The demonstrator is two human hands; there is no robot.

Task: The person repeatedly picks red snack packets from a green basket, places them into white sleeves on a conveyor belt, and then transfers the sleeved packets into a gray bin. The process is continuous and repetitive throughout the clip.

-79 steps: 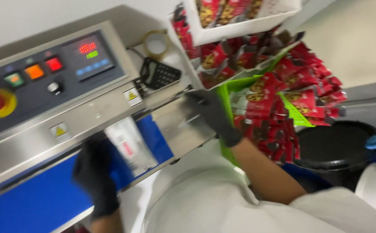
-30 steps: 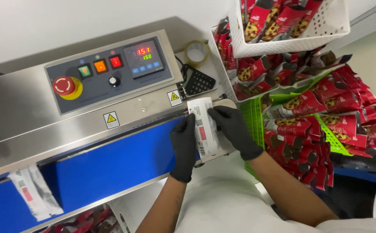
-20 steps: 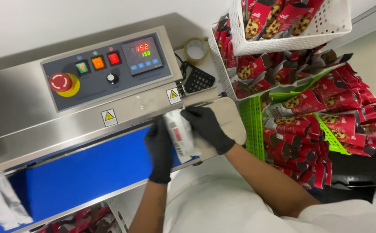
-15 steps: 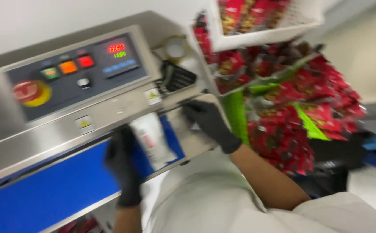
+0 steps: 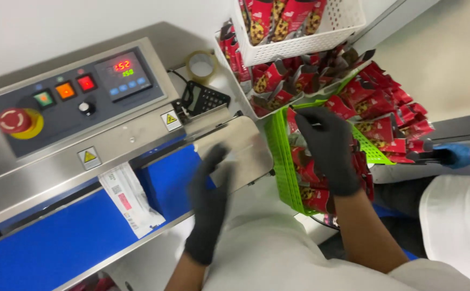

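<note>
Both my hands wear black gloves. My right hand (image 5: 329, 148) reaches into a green basket (image 5: 279, 153) of red snack packets (image 5: 378, 129) and rests on them; whether it grips one I cannot tell. My left hand (image 5: 211, 199), blurred and with fingers apart, hovers in front of the steel feed plate (image 5: 240, 145) of a sealing machine and holds nothing. A white packet (image 5: 130, 198) stands alone on the machine's blue conveyor belt (image 5: 46, 242), left of that hand, its top under the steel housing.
The machine's control panel (image 5: 70, 97) has a red stop button, coloured buttons and a lit display. A tape roll (image 5: 201, 66) and a calculator (image 5: 205, 98) lie behind it. A white basket (image 5: 305, 32) of packets sits above. Another person's blue-gloved hand (image 5: 456, 155) is at right.
The white packet left my hands and rode left along the belt. My right hand moved right into the green basket; my left hand drew back, empty.
</note>
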